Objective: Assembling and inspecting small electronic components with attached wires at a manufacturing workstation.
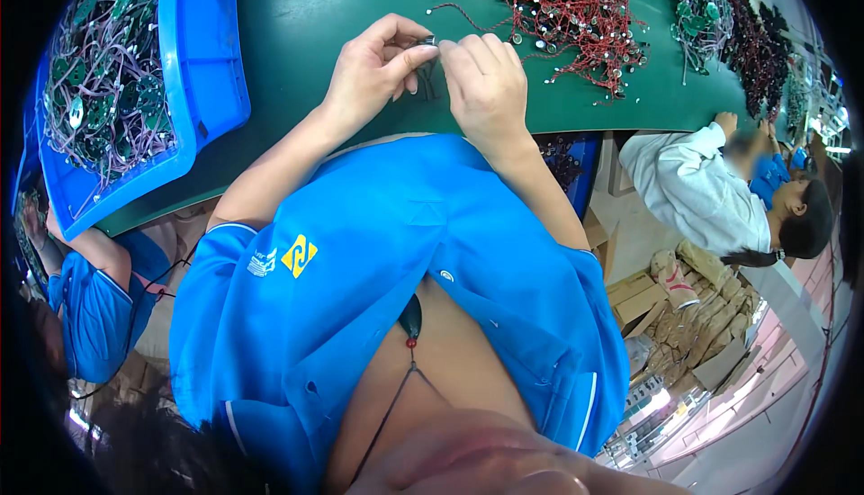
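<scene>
Over the green tabletop, my left hand (373, 67) pinches a small dark round part (427, 41) with a shiny rim between thumb and fingers. Thin dark wires (428, 84) hang beneath it, between the two hands. My right hand (486, 76) is closed, its thumb and fingertips brought together right beside the part. Whatever those right fingertips grip is too small to make out. Just beyond the right hand lies a heap of red twisted wires (576, 18) with small round metallic parts on their ends. One red wire strays from it toward my hands.
At left, a blue bin (205, 67) holds green round boards with pale wires. Further right along the green table (306, 9) are a heap of green parts with grey wires (697, 9) and a dark red heap (756, 54). Co-workers sit at right (702, 189) and lower left (94, 306).
</scene>
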The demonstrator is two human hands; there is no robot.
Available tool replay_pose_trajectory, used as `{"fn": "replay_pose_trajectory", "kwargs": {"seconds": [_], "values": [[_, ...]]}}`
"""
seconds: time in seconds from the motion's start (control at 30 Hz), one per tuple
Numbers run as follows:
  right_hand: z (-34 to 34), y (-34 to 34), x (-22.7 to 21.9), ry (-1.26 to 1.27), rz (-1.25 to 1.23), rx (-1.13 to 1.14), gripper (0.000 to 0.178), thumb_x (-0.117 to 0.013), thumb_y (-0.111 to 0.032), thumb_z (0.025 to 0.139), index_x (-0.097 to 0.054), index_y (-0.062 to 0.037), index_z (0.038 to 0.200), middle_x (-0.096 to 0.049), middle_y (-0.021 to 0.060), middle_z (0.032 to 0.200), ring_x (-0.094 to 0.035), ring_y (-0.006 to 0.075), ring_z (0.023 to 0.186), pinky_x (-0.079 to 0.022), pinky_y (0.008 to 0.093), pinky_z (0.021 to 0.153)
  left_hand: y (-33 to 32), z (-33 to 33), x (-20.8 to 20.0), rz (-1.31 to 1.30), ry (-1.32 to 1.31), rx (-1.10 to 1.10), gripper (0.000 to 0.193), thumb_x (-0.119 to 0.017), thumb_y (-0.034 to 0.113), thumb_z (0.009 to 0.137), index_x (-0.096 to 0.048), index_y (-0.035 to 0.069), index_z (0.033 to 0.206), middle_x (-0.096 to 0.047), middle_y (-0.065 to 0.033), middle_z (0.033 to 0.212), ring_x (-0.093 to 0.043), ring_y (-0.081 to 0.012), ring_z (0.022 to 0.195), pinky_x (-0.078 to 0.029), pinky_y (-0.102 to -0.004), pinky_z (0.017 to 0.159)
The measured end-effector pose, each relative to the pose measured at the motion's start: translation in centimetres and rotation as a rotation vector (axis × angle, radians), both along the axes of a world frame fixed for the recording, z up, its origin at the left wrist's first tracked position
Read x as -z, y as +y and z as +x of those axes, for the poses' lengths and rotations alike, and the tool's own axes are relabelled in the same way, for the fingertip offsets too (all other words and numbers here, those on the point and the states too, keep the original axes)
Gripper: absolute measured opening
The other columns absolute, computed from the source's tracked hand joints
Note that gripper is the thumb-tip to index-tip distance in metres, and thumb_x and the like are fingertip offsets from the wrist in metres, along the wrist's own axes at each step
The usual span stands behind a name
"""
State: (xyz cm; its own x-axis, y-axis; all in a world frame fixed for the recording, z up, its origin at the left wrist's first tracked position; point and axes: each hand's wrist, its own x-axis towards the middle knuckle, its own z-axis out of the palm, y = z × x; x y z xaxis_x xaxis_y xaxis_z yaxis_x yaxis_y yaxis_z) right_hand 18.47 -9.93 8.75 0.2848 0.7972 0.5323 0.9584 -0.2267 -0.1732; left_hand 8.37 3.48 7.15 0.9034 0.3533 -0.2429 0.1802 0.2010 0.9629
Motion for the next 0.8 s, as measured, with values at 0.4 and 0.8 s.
{"fn": "replay_pose_trajectory", "kwargs": {"seconds": [0.4,0.8], "values": [[-0.6,-1.2,-0.6,1.446,0.117,0.142,0.003,-0.062,-0.003,0.089,-0.06,-0.0016,0.091,-0.058,-0.0004,0.074,-0.046,0.0021,0.061,-0.037,0.0149,0.054,-1.0,0.1,1.2,-0.05,-0.164,-0.061,0.032,-0.058,0.001,0.091,-0.056,0.003,0.123,-0.062,-0.0099,0.093,-0.063,-0.0132,0.071,-0.054,-0.0226,0.068],[-0.9,-1.2,-0.6,1.456,0.073,0.112,0.003,-0.062,-0.003,0.088,-0.059,-0.0023,0.087,-0.055,-0.0025,0.068,-0.046,0.0019,0.059,-0.035,0.0149,0.052,-0.9,0.2,1.0,0.058,-0.185,-0.026,0.026,-0.059,0.0,0.09,-0.055,-0.001,0.116,-0.063,-0.0106,0.091,-0.063,-0.014,0.072,-0.054,-0.0227,0.069]]}}
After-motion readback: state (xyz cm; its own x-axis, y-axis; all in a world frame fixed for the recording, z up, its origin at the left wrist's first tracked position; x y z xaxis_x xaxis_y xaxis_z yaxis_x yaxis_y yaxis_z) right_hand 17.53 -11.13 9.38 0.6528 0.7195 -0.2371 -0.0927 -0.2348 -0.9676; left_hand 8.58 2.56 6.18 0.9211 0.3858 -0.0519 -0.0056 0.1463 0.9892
